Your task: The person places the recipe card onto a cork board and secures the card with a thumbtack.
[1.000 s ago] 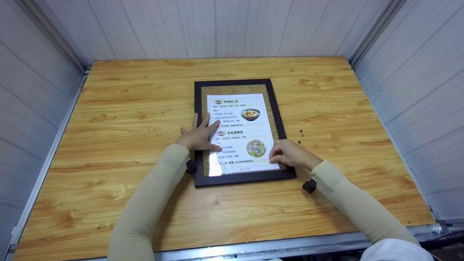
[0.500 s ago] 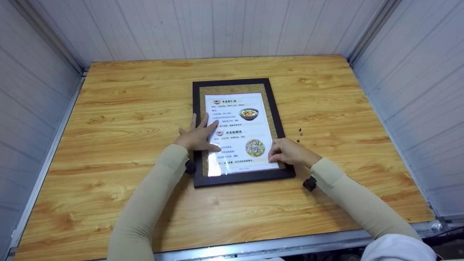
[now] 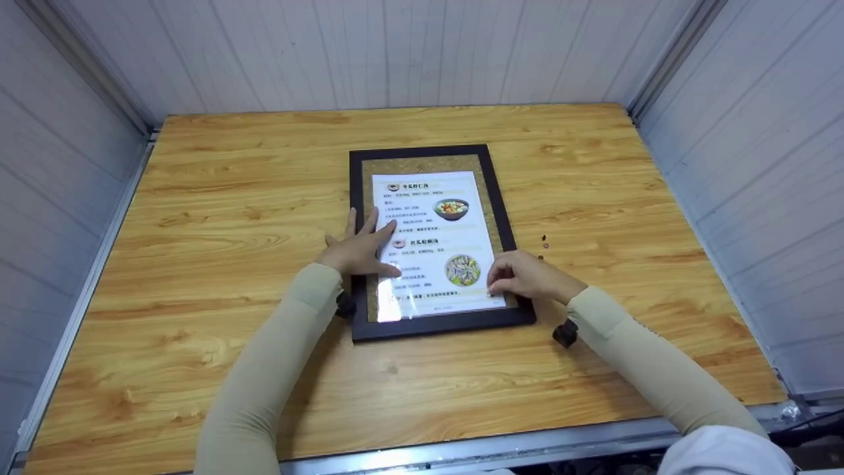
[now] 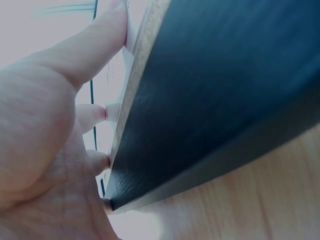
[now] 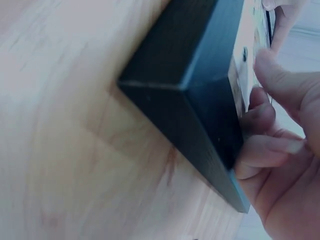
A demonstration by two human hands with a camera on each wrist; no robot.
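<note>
A black picture frame (image 3: 501, 204) with a cork backing lies flat on the wooden table (image 3: 231, 198). A white printed menu sheet (image 3: 428, 224) lies on the cork. My left hand (image 3: 359, 251) rests flat on the frame's left rail, its spread fingers pressing the sheet's left side; the left wrist view shows my left hand (image 4: 40, 130) against the dark rail (image 4: 215, 90). My right hand (image 3: 524, 277) sits at the sheet's lower right corner with curled fingers. In the right wrist view my right hand (image 5: 280, 160) leans on the frame (image 5: 195, 60), its thumb beside a small dark pin (image 5: 244, 54).
A few small dark pins (image 3: 543, 241) lie loose on the table just right of the frame. White panel walls (image 3: 758, 165) close in the table on the left, back and right. A metal rail (image 3: 461, 455) runs along the near edge.
My right hand has crept slightly left onto the sheet's lower right corner. The left hand and the frame stay where they were.
</note>
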